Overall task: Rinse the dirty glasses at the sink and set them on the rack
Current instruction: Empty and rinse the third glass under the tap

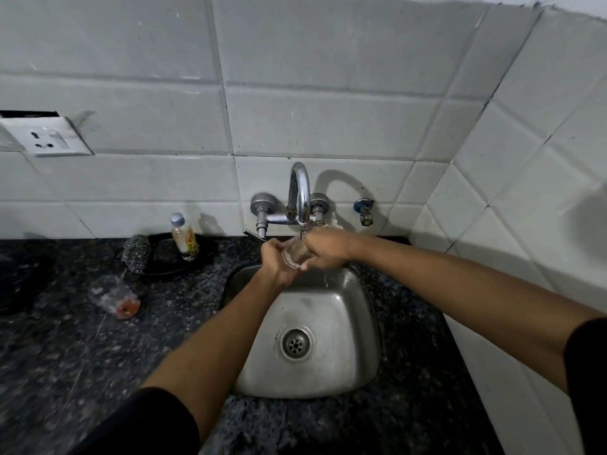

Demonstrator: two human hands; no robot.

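**One glass under the tap, another waiting**

Towards the left edge of the dark speckled stone counter [82,349] lay a second clear tumbler with an orange residue [113,298], on its side, presumably awaiting its rinse. At the back edge of the small steel sink [345,356], the left hand [279,261] curled round the base of a clear drinking glass [295,251], tilting its mouth up towards the curved chrome tap [300,195] to catch the stream. The right hand [325,249] clasped its upper part, probably rubbing the rim. It looked transparent and wet. No rack showed.
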